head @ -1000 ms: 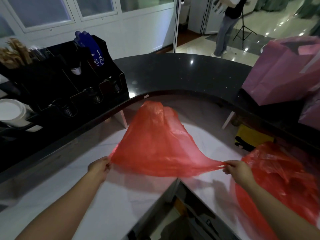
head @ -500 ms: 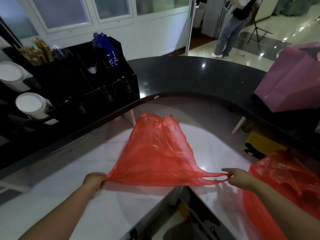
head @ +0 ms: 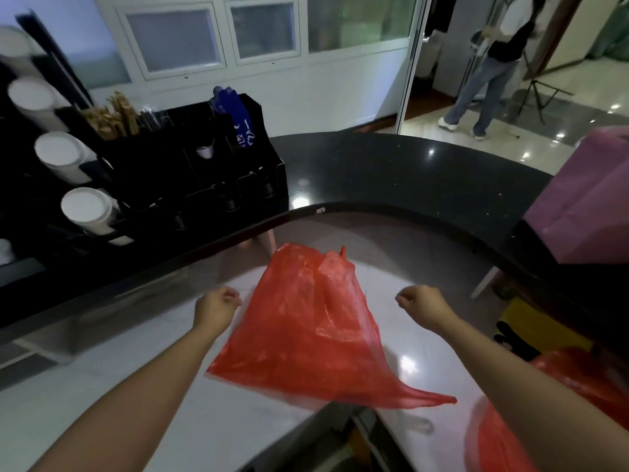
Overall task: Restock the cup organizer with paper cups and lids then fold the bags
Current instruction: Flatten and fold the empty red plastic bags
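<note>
The head view looks down on a pale, glossy bench (head: 112,413) backed by a curved black counter (head: 391,172). Two red plastic bags are in sight. One red bag (head: 306,335) lies spread on the bench between the two forearms, its bunched handles pointing away from the person and one corner trailing over the near edge of the bench. The second red bag (head: 544,420) sits crumpled at the lower right, partly cut off by the frame. The left hand (head: 215,308) has its fingers curled inward beside the left edge of the spread bag; whether it pinches the plastic or only touches it cannot be told. The right hand (head: 420,303) is curled into a loose fist that holds nothing, a little apart from the bag's right side. On the black counter at the left stands a black cup organizer (head: 190,178). Four white cup stacks (head: 86,207) stick out of its left side, the topmost blurred. Wooden stirrers (head: 112,119) stand in one top compartment, and a blue packet (head: 235,117) with white writing too small to read stands in another. A pink paper bag (head: 585,199) rests on the counter at the right. Beyond it, a person in jeans (head: 490,73) stands on a shiny floor.
</note>
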Available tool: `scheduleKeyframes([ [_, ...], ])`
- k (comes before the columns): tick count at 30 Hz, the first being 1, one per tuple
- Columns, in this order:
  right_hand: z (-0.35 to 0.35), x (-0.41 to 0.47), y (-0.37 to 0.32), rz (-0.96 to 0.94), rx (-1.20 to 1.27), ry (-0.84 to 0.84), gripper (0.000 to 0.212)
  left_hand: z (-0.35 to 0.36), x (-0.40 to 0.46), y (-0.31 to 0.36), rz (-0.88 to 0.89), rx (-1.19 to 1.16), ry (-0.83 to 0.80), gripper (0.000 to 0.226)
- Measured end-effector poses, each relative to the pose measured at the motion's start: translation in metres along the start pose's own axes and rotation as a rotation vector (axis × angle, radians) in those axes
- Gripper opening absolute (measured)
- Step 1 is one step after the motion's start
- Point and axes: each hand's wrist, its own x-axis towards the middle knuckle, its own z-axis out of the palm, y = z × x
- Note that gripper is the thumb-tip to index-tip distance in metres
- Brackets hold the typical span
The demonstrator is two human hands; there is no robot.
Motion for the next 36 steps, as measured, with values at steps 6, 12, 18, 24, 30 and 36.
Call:
scheduleKeyframes([
  [6,-0.002,0.051,-0.051,0.009,0.128,0.002,0.025,0.012,0.039,0.034,-0.007,-0.177,-0.140,0.016],
  [12,0.017,0.104,-0.087,0.020,0.209,-0.008,0.035,0.029,0.099,0.064,0.092,-0.154,-0.273,0.032],
  [18,0.034,0.150,-0.107,-0.010,0.186,-0.045,0.033,0.047,0.149,0.086,0.132,-0.232,-0.556,0.033],
  [24,0.045,0.171,-0.107,0.035,0.139,-0.093,0.031,0.067,0.167,0.091,0.284,-0.087,-0.625,0.027],
  [30,0.046,0.163,-0.090,0.106,0.150,-0.016,0.027,0.069,0.175,0.067,0.192,0.028,-0.655,0.031],
  [36,0.033,0.139,-0.056,0.260,0.238,0.115,0.027,0.047,0.168,0.053,0.116,0.005,-0.709,0.049],
])
